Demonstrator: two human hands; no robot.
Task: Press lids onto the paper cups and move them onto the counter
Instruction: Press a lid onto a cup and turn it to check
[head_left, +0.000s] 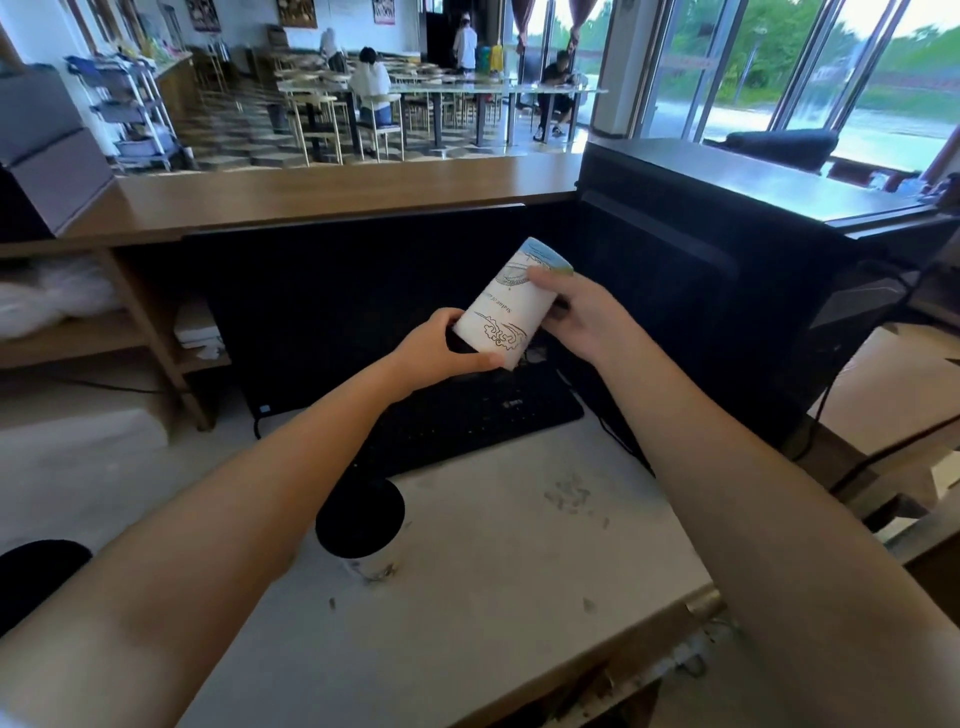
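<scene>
Above the dark panel, perhaps a monitor, the wooden counter is reachable; a black machine blocks the right.

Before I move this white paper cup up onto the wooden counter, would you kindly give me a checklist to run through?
1. Grip: left hand at the black plastic lid, right hand round the white printed paper cup: ok.
2. Lid seated all round: cannot tell, fingers cover it.
3. Cup upright: not ok, tilted.
4. Bare space on the brown wooden counter: ok.
5. Second black-lidded cup on the white table stands upright: ok.
</scene>
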